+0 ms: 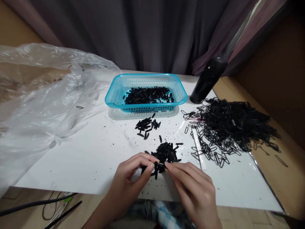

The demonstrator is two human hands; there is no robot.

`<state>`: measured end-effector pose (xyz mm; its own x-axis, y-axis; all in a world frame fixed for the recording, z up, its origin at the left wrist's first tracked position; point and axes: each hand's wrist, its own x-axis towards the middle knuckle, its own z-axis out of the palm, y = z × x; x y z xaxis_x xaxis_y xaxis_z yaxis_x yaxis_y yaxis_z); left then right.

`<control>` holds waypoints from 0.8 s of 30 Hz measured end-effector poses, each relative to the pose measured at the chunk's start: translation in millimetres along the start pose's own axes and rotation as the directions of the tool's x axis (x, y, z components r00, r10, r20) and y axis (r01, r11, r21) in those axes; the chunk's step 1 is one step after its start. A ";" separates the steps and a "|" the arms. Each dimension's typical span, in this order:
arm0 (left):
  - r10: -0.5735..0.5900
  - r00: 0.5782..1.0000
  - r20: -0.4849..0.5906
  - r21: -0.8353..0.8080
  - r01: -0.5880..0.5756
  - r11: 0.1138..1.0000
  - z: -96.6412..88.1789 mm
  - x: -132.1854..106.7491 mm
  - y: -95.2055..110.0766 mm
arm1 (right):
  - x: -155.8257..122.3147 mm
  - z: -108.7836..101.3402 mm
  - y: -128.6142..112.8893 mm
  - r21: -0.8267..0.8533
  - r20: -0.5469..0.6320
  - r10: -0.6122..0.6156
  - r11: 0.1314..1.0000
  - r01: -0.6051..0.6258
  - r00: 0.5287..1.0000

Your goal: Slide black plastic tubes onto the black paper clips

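Near the table's front edge, my left hand [128, 178] and my right hand [194, 186] meet with their fingertips close together. Both are pinched on a small, thin black piece [161, 164] that spans the gap between them; its exact kind is too small to make out. Right behind and beneath the fingers lies a heap of short black slivers [166, 151], partly hidden by my left hand. A smaller group of the same slivers [145, 124] lies farther back. Beyond it, a blue slotted plastic basket [110, 97] holds many more of them.
A big pile of thin black oval loops [231, 124] covers the right side, with a white strip [198, 148] beside it. Behind it stands a dark plastic-wrapped bundle [206, 81]. Clear plastic sheeting [54, 105] spreads over the left. Black crumbs dot the white table surface [78, 165].
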<state>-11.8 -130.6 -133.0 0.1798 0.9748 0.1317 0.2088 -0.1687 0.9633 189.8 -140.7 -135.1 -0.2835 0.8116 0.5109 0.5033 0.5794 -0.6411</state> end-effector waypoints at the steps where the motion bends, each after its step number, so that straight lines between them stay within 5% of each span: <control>1: -0.004 1.000 0.003 0.000 0.004 1.000 0.0 -0.3 0.3 | 0.3 -0.9 0.6 -0.007 0.008 -0.008 1.000 0.008 1.000; 15: -0.187 0.977 0.102 -0.324 0.210 0.922 -7.0 -3.7 2.5 | -7.4 7.7 6.7 0.178 -0.045 -0.096 0.979 0.102 0.994; 24: -0.183 0.982 0.043 -0.219 0.188 0.957 -0.2 -5.2 -1.9 | 1.0 1.7 -1.7 0.300 -0.037 -0.099 0.948 0.106 0.994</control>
<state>-13.3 -135.3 -135.5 0.1793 0.9821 -0.0569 0.0227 0.0537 0.9983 187.3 -140.7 -134.5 -0.3011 0.7469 0.5928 0.2022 0.6575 -0.7258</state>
